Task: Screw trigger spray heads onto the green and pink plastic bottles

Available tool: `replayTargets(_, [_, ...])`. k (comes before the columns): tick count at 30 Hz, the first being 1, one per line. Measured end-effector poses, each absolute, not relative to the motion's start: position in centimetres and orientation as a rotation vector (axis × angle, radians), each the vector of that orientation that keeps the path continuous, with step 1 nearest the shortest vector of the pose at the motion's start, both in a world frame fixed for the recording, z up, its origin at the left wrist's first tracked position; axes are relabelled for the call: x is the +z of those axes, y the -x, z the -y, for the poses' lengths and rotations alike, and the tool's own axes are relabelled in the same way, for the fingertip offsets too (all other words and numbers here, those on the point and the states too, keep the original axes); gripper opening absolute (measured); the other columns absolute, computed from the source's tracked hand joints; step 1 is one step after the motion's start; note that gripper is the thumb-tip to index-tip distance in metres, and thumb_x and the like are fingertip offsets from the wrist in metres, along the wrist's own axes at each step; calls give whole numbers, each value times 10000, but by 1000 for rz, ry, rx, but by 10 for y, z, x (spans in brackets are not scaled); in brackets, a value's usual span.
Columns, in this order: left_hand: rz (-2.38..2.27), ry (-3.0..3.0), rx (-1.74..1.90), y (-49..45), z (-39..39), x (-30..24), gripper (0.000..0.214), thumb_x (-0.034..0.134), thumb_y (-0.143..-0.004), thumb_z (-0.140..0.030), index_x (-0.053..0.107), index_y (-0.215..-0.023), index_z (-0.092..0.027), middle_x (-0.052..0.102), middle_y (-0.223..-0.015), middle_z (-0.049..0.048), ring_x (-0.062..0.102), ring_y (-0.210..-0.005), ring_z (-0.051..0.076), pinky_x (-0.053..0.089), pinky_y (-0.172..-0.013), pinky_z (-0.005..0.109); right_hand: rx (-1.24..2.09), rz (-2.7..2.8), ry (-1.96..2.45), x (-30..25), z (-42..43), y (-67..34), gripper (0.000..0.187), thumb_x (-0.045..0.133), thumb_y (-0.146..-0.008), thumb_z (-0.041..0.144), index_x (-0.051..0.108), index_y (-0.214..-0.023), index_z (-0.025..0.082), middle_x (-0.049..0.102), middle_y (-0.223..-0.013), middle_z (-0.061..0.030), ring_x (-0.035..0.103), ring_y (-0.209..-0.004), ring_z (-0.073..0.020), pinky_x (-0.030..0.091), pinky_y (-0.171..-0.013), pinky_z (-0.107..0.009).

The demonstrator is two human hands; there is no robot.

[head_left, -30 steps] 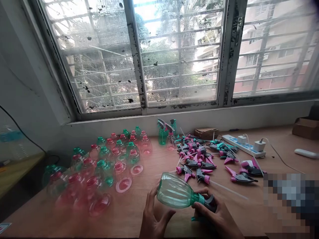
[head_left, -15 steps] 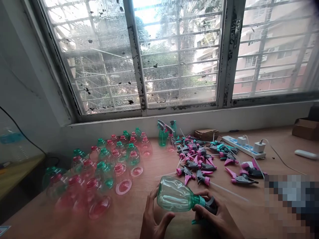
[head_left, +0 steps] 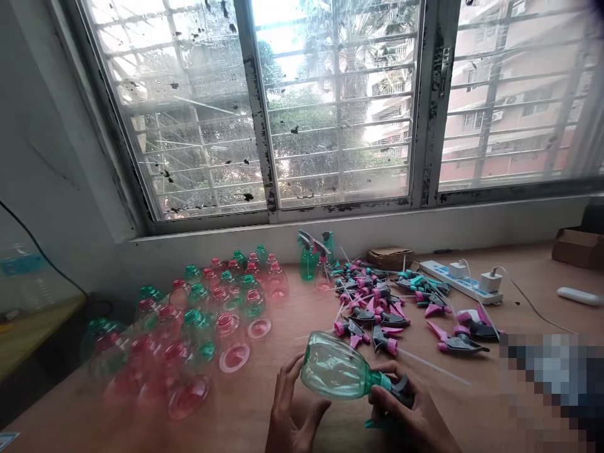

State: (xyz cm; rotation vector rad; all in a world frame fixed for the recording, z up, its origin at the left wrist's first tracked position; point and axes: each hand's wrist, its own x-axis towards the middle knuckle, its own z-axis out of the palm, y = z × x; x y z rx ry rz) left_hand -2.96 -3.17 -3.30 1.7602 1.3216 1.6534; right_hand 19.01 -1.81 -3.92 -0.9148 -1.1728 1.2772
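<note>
A clear green plastic bottle lies on its side in both my hands, low at the centre of the view. My left hand cups its wide base, fingers curled round it. Fitted at the bottle's neck is a dark spray trigger head with a teal collar, and my right hand is closed around it. Just beyond my hands, a heap of loose pink, teal and black trigger heads with thin dip tubes lies on the wooden table.
Several empty pink and green bottles stand at the left. Two finished spray bottles stand by the window sill. A small cardboard box, a white power strip with plugs and another box sit at the back right.
The bottle has tilted a little, its base lifting and turning in my hands. My right hand stays closed on the trigger head. The view has shifted slightly.
</note>
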Motion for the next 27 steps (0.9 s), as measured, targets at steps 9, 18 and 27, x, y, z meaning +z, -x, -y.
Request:
replayTargets(9, [-1339, -1818, 1619, 34, 31, -28, 433, 745, -798, -379, 646, -1207, -278, 649, -1293, 83, 575, -1254, 321, 448, -1082, 484, 1334, 1138, 873, -43, 17, -193, 441, 777, -739, 521, 642, -967, 169, 679, -581, 9, 628, -546, -184, 510, -558, -298])
replayTargets(18, [-1338, -1706, 1628, 28, 33, -31, 532, 709, -801, -503, 614, -1248, -232, 649, -1311, 111, 566, -1270, 340, 431, -1094, 483, 1302, 1200, 905, -36, 20, -191, 407, 786, -739, 507, 649, -939, 179, 689, -610, 7, 668, -558, -193, 544, -562, -297])
replayTargets(27, [-1300, -1805, 1630, 29, 34, -26, 449, 662, -875, -409, 600, -1308, -307, 628, -1365, 56, 544, -1310, 289, 443, -1105, 418, 1346, 1148, 846, -39, 19, -191, 383, 727, -794, 536, 628, -899, 180, 706, -671, -17, 665, -587, -197, 565, -597, -329])
